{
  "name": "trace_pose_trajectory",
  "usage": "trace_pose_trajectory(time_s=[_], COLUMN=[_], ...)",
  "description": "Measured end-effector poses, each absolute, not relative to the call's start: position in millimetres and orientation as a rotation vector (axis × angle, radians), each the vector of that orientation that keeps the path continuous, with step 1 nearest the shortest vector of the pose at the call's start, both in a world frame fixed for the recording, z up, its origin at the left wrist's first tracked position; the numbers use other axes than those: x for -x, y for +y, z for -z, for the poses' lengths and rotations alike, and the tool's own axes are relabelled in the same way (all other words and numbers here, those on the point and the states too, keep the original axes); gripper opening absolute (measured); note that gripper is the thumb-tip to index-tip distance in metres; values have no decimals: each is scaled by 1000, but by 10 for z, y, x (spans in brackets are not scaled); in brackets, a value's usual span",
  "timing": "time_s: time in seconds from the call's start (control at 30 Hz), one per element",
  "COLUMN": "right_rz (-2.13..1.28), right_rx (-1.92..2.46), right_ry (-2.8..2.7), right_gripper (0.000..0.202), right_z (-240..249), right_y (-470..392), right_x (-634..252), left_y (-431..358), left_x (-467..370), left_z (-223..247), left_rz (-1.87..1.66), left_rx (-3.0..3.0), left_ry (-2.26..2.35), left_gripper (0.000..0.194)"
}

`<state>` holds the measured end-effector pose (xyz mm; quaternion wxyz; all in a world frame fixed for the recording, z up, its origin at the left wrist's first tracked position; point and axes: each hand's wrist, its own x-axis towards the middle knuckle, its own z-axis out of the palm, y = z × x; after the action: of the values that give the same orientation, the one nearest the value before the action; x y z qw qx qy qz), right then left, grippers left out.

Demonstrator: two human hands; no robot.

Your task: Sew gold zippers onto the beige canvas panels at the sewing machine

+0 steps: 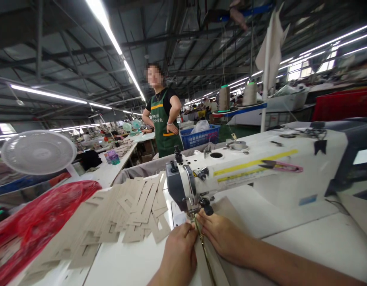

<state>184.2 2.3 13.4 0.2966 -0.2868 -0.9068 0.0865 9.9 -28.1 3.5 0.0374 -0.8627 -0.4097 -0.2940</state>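
Just in front of the needle area of a white sewing machine (pixel 261 171), both my hands are on a beige fabric piece (pixel 214 264) with a gold-coloured zipper (pixel 204 248) along it. My left hand (pixel 180 246) is closed, thumb and fingers pinching the zipper's left edge. On the other side, my right hand (pixel 220 232) has its fingers pressed together on the fabric beside the presser foot. The fingertips of both hands are partly hidden near the needle. The zipper runs from the machine down toward me.
Many cut beige pieces (pixel 111 214) are piled left of the machine, beside red plastic film (pixel 58 210). Pink-handled thread snips (pixel 281 166) lie on the machine arm. A white fan (pixel 38 153) stands left. A person in a green apron (pixel 167 131) stands behind, near a blue basket (pixel 198 139).
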Motion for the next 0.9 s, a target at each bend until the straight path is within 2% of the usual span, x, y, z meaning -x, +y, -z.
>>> trace_pose_trajectory(time_s=[0.23, 0.37, 0.53, 0.9], right_rz=[-205, -253, -249, -354], right_rx=[909, 958, 899, 959], right_ry=[-2393, -2336, -2333, -2373], right_gripper=[34, 27, 35, 25], right_z=[-14, 27, -5, -64], right_y=[-136, -109, -56, 59], right_x=[-1870, -1845, -1880, -1874], left_y=[-300, -327, -310, -247], left_x=[-49, -38, -88, -83], left_z=[59, 47, 121, 101], left_rz=[1048, 921, 960, 882], left_rx=[2606, 2598, 2477, 2607], left_ry=[-987, -1003, -1000, -1158], left_gripper=[38, 30, 22, 26])
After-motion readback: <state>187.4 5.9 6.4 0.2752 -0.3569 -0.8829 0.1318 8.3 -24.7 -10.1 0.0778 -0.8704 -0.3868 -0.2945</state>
